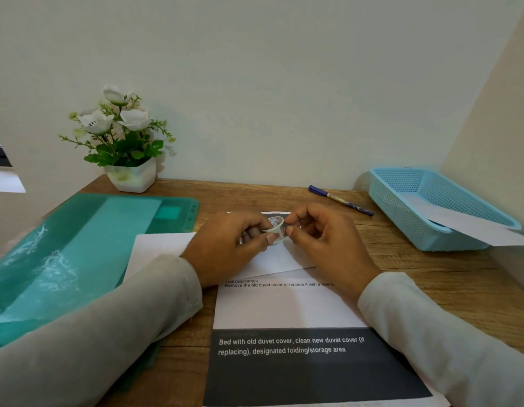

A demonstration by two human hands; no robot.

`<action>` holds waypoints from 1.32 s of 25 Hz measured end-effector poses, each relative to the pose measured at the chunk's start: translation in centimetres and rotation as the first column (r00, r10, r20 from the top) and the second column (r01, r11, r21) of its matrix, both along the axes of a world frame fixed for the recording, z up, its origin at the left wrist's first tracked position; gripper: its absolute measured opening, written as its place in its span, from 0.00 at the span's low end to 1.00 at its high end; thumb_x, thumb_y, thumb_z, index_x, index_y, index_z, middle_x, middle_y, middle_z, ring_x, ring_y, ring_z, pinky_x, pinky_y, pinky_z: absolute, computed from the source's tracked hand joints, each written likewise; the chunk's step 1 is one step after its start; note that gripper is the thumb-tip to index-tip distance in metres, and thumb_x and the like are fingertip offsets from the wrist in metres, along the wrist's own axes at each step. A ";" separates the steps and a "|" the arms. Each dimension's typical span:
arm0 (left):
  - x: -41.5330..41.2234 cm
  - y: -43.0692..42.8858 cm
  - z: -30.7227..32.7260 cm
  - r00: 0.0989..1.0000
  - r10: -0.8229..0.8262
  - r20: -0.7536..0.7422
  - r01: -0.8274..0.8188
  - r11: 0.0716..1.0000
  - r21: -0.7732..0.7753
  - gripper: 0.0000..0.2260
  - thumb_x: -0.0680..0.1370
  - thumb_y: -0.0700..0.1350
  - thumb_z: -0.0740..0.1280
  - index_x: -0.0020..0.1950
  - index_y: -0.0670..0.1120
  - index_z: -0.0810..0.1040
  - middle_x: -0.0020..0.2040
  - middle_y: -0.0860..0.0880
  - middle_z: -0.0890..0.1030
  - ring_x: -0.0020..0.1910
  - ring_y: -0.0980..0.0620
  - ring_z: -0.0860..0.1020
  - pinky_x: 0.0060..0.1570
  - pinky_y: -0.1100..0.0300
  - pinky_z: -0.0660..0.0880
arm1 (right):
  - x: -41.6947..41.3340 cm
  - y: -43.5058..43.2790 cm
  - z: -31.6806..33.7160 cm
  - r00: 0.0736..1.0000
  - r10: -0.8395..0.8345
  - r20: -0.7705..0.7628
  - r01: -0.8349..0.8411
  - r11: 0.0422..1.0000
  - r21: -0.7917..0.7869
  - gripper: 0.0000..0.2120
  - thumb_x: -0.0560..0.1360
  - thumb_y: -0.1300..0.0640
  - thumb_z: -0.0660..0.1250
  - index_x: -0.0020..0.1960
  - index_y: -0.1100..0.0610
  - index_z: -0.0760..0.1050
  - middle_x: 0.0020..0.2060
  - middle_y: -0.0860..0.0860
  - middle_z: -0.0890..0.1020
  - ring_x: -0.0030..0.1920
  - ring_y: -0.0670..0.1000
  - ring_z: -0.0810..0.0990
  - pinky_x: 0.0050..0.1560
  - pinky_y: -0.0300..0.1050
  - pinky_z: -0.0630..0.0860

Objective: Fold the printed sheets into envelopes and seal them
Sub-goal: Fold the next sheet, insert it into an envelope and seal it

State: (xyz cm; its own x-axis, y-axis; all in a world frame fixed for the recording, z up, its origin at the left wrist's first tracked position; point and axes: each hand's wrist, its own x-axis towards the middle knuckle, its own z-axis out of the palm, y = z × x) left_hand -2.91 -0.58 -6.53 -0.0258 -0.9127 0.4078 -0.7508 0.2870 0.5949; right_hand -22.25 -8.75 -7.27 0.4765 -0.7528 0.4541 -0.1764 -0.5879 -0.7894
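Printed sheet [287,306], then left hand [225,245] and right hand [322,239] together, tight around a tape roll [277,230].

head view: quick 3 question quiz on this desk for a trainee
1. True or false: a sheet lies in the basket.
2. What do the left hand and right hand hold between them?
A. pen
B. tape roll
C. folder
3. What stands at the far left corner of the desk?

Key
1. True
2. B
3. The flower pot
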 end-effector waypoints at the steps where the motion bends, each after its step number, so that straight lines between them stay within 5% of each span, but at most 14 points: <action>1: 0.0 0.0 0.0 1.000 0.001 -0.018 -0.001 1.000 0.001 0.04 0.79 0.51 0.69 0.47 0.54 0.82 0.37 0.56 0.81 0.38 0.56 0.78 0.36 0.67 0.71 | 0.0 0.0 0.0 1.000 -0.005 0.001 0.005 1.000 -0.014 0.07 0.75 0.64 0.74 0.49 0.52 0.83 0.42 0.46 0.85 0.42 0.48 0.82 0.44 0.39 0.78; 3: 0.0 -0.1 -0.1 0.998 0.008 -0.066 -0.008 1.000 0.005 0.04 0.78 0.53 0.70 0.46 0.54 0.82 0.38 0.54 0.81 0.38 0.54 0.77 0.36 0.65 0.71 | -0.1 0.2 0.1 1.000 0.000 0.008 0.001 1.000 -0.013 0.06 0.76 0.62 0.74 0.52 0.54 0.82 0.44 0.46 0.85 0.45 0.44 0.83 0.46 0.32 0.75; 11: 0.2 -0.1 -0.4 0.999 -0.001 -0.037 0.001 1.000 -0.007 0.07 0.80 0.55 0.66 0.52 0.56 0.81 0.41 0.54 0.81 0.42 0.53 0.77 0.41 0.53 0.76 | -0.2 0.9 0.4 0.996 0.086 0.017 -0.086 0.996 -0.015 0.11 0.75 0.62 0.75 0.56 0.53 0.82 0.43 0.45 0.84 0.47 0.44 0.82 0.50 0.36 0.77; 20: 0.0 0.2 0.0 1.000 -0.007 -0.015 0.008 1.000 0.026 0.07 0.82 0.49 0.63 0.51 0.53 0.80 0.39 0.55 0.79 0.40 0.54 0.76 0.39 0.61 0.73 | -0.1 0.5 0.2 0.998 0.055 0.035 -0.051 0.994 -0.093 0.10 0.75 0.63 0.75 0.54 0.54 0.82 0.42 0.44 0.84 0.46 0.47 0.83 0.52 0.53 0.80; 25: 0.0 0.2 0.1 0.996 -0.004 -0.087 0.008 0.999 0.047 0.07 0.81 0.52 0.65 0.49 0.52 0.81 0.39 0.48 0.79 0.39 0.48 0.75 0.38 0.51 0.75 | -0.1 0.4 0.0 0.999 0.017 0.039 -0.013 0.996 -0.093 0.07 0.75 0.59 0.76 0.52 0.52 0.83 0.44 0.44 0.85 0.46 0.47 0.83 0.51 0.54 0.80; 33: -0.2 0.3 0.3 0.996 -0.009 -0.090 0.013 0.999 0.047 0.08 0.81 0.53 0.65 0.47 0.52 0.80 0.37 0.50 0.78 0.37 0.48 0.74 0.36 0.55 0.72 | -0.3 0.2 0.0 0.999 0.019 0.031 -0.015 0.993 -0.114 0.08 0.73 0.58 0.78 0.51 0.53 0.84 0.44 0.45 0.86 0.45 0.49 0.84 0.49 0.56 0.81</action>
